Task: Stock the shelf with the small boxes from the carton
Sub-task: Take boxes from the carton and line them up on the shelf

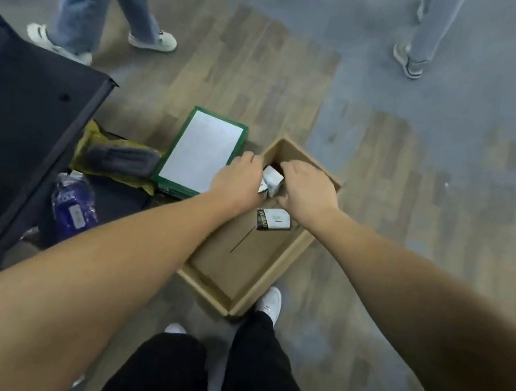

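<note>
Both hands reach into the carton (249,273) on the floor. The left hand (237,177) and right hand (308,191) curl their fingers around a tilted white box (273,179) held between them at the carton's 12 o'clock end. A second box (274,219) lies flat at 6 o'clock of the first. The dark shelf (10,134) stands at 9 o'clock of the carton.

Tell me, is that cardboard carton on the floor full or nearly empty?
Nearly empty: the carton shows mostly bare bottom, with one small box lying loose and another white box between both hands.
</note>
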A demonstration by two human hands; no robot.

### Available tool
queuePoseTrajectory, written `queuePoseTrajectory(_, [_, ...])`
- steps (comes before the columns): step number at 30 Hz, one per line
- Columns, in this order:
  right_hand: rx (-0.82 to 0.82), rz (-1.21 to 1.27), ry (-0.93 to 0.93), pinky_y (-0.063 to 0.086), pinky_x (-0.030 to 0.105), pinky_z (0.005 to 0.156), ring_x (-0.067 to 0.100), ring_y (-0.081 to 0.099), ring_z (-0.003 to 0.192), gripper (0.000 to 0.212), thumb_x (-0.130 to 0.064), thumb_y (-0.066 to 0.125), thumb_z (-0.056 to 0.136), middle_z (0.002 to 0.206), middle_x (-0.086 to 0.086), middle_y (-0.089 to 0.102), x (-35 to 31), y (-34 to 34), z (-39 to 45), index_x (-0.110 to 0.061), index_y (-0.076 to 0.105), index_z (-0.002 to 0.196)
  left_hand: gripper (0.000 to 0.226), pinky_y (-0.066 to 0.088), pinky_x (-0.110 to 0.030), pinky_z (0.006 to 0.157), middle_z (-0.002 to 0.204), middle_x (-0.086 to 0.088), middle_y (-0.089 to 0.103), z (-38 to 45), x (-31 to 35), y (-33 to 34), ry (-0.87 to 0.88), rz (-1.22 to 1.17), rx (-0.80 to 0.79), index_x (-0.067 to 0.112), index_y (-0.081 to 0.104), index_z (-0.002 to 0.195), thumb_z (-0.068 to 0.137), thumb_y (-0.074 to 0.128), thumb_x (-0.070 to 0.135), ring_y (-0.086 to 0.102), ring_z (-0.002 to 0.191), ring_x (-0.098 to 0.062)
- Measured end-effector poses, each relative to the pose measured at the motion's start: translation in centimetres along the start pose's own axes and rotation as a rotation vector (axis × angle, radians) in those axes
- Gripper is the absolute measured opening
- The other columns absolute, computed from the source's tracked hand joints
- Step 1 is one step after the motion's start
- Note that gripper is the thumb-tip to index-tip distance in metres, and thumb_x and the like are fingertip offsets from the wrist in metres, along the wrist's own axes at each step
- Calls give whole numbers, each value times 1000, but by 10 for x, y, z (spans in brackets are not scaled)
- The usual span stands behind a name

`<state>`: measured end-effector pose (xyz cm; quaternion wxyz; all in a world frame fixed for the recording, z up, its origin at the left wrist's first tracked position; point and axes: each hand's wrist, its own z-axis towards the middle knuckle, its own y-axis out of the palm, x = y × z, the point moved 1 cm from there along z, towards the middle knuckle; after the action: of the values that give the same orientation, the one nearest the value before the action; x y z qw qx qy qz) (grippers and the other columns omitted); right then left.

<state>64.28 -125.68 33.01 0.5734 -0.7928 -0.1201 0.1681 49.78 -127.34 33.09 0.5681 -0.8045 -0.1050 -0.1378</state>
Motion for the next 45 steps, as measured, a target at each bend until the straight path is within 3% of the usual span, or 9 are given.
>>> queuePoseTrajectory(7, [22,65,24,36,33,101,23,40,132,72,-25,71,83,140,5,46,56,109,77,-13,35,144,60,43,-36,84,130,-7,48,105,-33,108,63,24,57,13,40,137,86,68,30,50,115,-27])
queuePoseTrajectory(15, [-70,28,81,16,36,122,20,18,148,99,-40,77,79,159,3,25,109,309,169,-15,17,154,87,47,-39,99,143,-7,41,202,-109,300,65,31,-62,13,30,145,76,80,33,45,128,-24])
queuePoseTrajectory(21, [-185,-12,137,15,43,122,23,17,148,112,-43,83,70,159,6,23,134,457,231,-15,14,154,101,35,-41,113,155,-6,29,256,-158,443,50,74,-142,14,19,152,75,80,41,30,142,-23])
queuePoseTrajectory(28, [-319,-81,166,17,44,117,29,19,144,117,-39,84,69,156,9,19,162,570,266,-13,8,154,109,29,-42,114,156,-9,23,309,-188,542,68,7,-239,12,17,152,70,84,41,22,145,-25])
queuePoseTrajectory(30, [-326,-123,182,12,46,118,29,14,146,116,-35,82,71,158,8,13,174,590,267,-15,3,154,116,23,-42,116,161,-10,14,320,-188,562,71,26,-262,10,10,154,70,84,41,14,148,-26])
queuePoseTrajectory(33, [-344,-162,199,5,47,119,30,9,148,90,-23,63,88,159,9,11,185,608,271,-14,2,155,119,23,-41,116,160,-11,15,331,-190,582,75,40,-265,8,6,155,70,84,39,15,148,-27])
queuePoseTrajectory(37, [-200,-140,170,29,38,108,29,34,132,59,-15,52,93,143,11,37,184,612,276,-11,26,146,109,37,-40,104,146,-11,30,334,-190,591,68,25,-274,5,15,152,71,84,31,32,136,-28])
queuePoseTrajectory(40, [-174,-97,149,39,37,96,27,41,123,62,-16,64,86,136,9,42,178,598,272,-13,34,141,104,42,-40,101,141,-10,32,326,-191,577,57,21,-277,7,21,148,69,85,29,34,131,-27])
queuePoseTrajectory(45, [-128,-171,88,39,36,98,26,44,121,80,-24,79,70,132,8,45,155,534,247,-14,35,137,107,42,-41,103,144,-9,30,293,-181,510,54,97,-239,8,20,148,66,86,26,31,135,-27])
